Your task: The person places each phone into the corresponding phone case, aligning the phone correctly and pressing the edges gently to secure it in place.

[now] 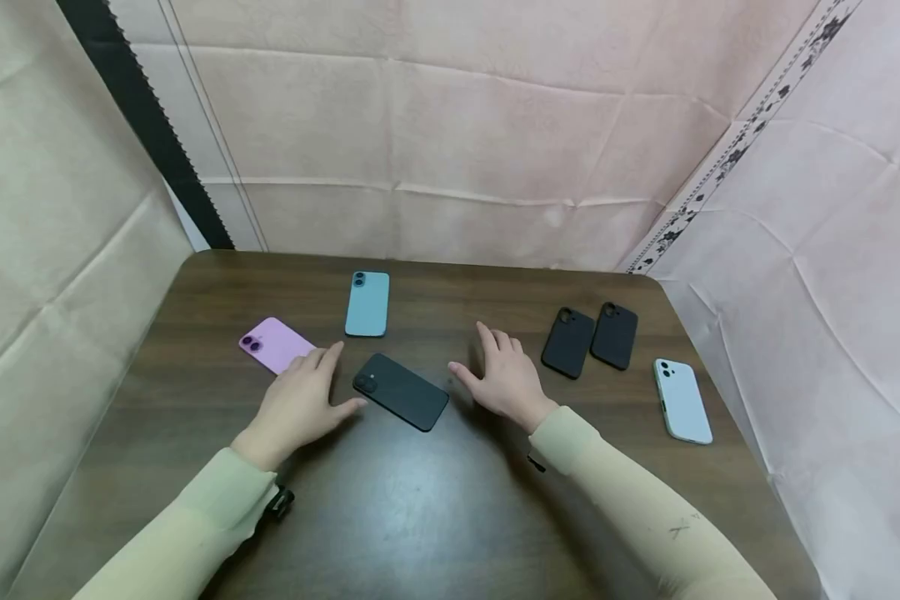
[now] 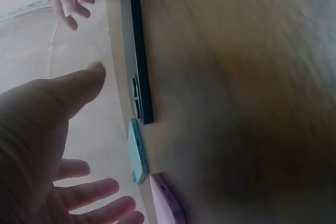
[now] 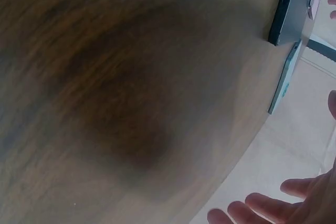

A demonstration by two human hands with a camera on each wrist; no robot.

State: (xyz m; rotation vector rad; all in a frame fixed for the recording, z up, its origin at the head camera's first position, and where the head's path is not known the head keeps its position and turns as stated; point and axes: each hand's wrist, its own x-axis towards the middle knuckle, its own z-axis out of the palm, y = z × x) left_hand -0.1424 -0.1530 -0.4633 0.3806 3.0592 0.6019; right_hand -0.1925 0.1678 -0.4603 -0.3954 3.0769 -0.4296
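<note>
A black phone [image 1: 401, 392] lies aslant on the table, camera side up, between the two hands. My left hand [image 1: 296, 404] hovers at its left end, fingers spread and holding nothing; the thumb is near the phone's camera corner. Beyond those fingers lies a purple phone [image 1: 276, 343], partly covered by the hand in the head view. My right hand [image 1: 506, 379] is just right of the black phone, fingers extended, with nothing in its grasp. Farther back rests a light blue phone [image 1: 367, 305]. The left wrist view shows the black phone [image 2: 135, 51] edge-on beside the thumb.
Two black phones or cases [image 1: 567, 343] [image 1: 614, 336] lie side by side to the right of my right hand. A pale blue phone [image 1: 683, 402] is near the right edge of the brown wooden table [image 1: 420, 508]. Pale cloth [image 1: 495, 150] hangs around the back and sides.
</note>
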